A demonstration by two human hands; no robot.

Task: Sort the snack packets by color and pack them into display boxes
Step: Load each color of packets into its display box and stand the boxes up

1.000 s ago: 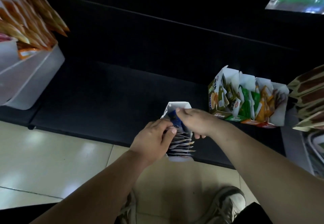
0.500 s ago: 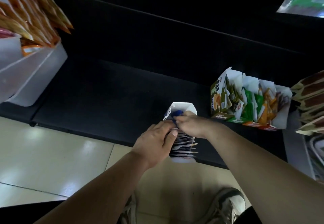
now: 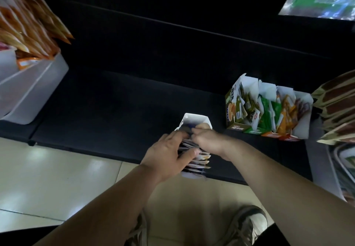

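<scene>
— Where's that blue packet (image 3: 187,128) going?
— Into the white display box (image 3: 196,117). At its near end the left hand (image 3: 169,153) clasps the packed row (image 3: 199,162); at its far end the right hand (image 3: 208,140) pinches the packet. I'd slide it straight down, row squeezed. Beyond, rightward, sit filled boxes (image 3: 269,111).

Matt white card display box (image 3: 196,119) – glossy foil packets (image 3: 199,162) (crinkled); shelf (image 3: 115,101) matt black, floor tiles (image 3: 57,168) glossy.

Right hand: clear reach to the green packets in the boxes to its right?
Probably yes: only bare black shelf lies between the right hand and the green packets, which stand exposed. Its grip is occupied with a blue packet, though.
</scene>
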